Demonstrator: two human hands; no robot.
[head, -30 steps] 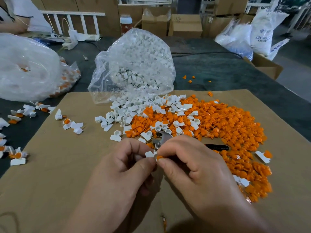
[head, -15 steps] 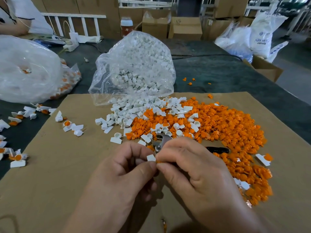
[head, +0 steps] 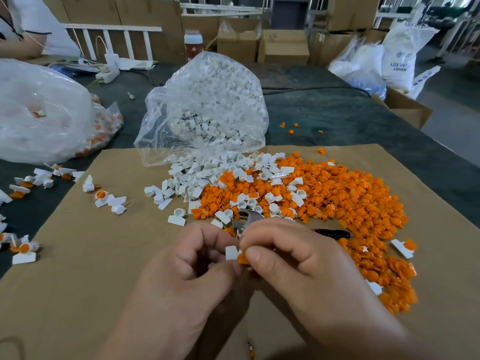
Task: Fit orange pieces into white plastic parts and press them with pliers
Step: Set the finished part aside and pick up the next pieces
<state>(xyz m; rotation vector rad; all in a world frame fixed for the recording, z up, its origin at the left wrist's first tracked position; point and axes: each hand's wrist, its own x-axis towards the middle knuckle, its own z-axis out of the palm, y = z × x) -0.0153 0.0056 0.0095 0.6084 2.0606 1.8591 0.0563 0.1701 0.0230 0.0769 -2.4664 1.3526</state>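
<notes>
Orange piece [head: 242, 259] abuts edge of white part [head: 231, 252].

I see the left hand [head: 192, 276] pinching a white part [head: 231, 252] and the right hand [head: 298, 266] pinching an orange piece [head: 242, 259] against it, just in front of the pliers [head: 249, 216]. Around the pliers lies the orange heap [head: 337, 198], and behind it the clear bag [head: 207, 105].

Small white part [head: 231, 252] touching orange piece [head: 242, 259]; pliers [head: 248, 216] lying behind.
</notes>
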